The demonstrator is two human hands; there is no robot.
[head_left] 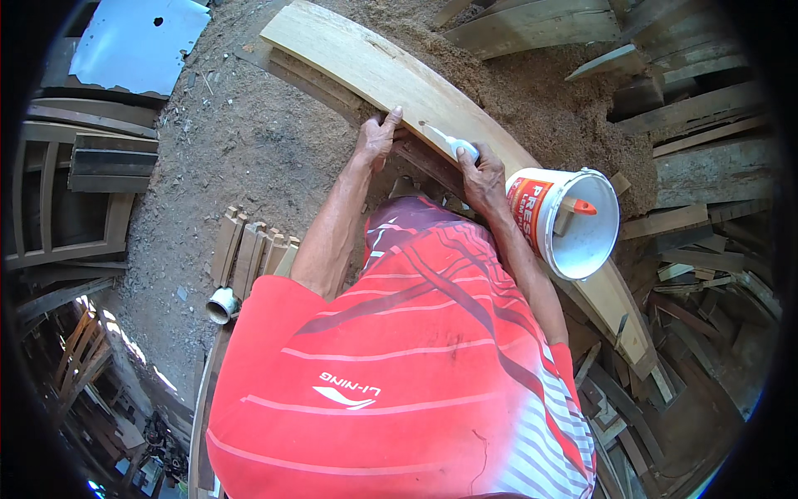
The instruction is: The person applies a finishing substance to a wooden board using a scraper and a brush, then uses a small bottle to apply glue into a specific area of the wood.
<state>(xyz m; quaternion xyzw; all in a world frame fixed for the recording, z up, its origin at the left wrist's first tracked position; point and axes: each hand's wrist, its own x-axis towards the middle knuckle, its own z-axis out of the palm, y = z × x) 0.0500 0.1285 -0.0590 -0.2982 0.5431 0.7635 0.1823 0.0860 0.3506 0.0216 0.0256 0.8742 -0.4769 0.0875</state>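
A long pale wooden plank (pixel 374 58) runs across in front of me, from the far left down to the right. My left hand (pixel 381 140) grips its near edge, thumb on the top face and fingers curled underneath. In my right hand (pixel 485 176) is a small white squeeze bottle (pixel 462 148), tilted over the plank. Its thin nozzle points at a small dark spot (pixel 423 124) on the wood and appears to touch or nearly touch the surface there. My fingers hide the lower part of the bottle.
A white bucket (pixel 600 237) with an orange-handled tool (pixel 584 207) inside sits on the plank, right of my right forearm. Wood offcuts (pixel 698 183) are piled at right. Small wood blocks (pixel 249 249) and a white cup-like container (pixel 222 305) lie left. Sawdust (pixel 549 100) covers the ground beyond.
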